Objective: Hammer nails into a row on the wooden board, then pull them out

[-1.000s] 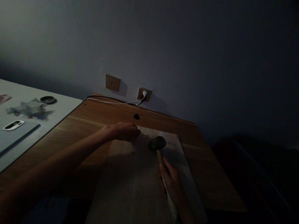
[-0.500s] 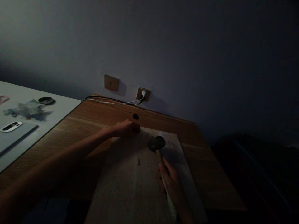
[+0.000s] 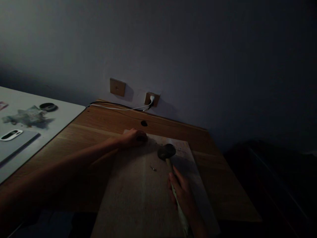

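My right hand [image 3: 183, 190] grips the pale handle of a mallet [image 3: 166, 151]. Its dark, rounded head hangs over, or rests on, a wooden board [image 3: 128, 198]; which one I cannot tell. My left hand [image 3: 135, 137] is closed at the board's far left edge, its fingers curled, and whatever they hold is hidden in the dim light. Between the hands, on the board, lies a small shiny metal piece [image 3: 153, 169], like a screw or nail.
The board lies on a brown wooden desk [image 3: 230, 195] with a cable hole [image 3: 144, 123]. A white table [image 3: 64, 112] at the left bears a grey kitchen scale [image 3: 22, 145], crumpled plastic [image 3: 31, 115] and a dark round object [image 3: 48, 106]. Cables run to a wall socket [image 3: 152, 99].
The small metal piece, which stood out upright on the board, now lies over slightly farther right. My left hand has shifted a little left; the mallet has barely moved.
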### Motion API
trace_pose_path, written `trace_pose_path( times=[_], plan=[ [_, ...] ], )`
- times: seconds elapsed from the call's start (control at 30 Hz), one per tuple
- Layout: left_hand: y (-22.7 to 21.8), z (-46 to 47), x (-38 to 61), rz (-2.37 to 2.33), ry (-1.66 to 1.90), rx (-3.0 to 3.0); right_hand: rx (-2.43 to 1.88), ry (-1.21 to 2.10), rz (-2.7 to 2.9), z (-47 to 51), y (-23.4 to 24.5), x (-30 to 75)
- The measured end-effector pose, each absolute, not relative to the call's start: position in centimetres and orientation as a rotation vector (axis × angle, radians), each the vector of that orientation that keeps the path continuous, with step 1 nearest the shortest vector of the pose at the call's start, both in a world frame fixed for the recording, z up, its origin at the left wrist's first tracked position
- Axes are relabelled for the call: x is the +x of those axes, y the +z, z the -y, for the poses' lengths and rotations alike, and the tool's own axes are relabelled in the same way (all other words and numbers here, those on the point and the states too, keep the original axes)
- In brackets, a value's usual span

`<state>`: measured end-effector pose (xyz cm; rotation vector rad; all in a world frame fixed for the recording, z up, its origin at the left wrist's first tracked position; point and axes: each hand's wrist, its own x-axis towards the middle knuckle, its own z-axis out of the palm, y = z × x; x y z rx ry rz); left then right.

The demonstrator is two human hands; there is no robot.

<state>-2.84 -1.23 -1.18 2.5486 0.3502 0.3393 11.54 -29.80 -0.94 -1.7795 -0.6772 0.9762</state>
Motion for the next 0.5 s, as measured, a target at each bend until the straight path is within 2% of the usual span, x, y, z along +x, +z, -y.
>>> trace_pose_path(
  times=[0.5],
  plan=[
    [-2.2, 1.4, -3.0, -0.397, 0.346, 2.507, -1.791, 0.978, 0.815, 27.7, 0.7, 10.9]
  ],
)
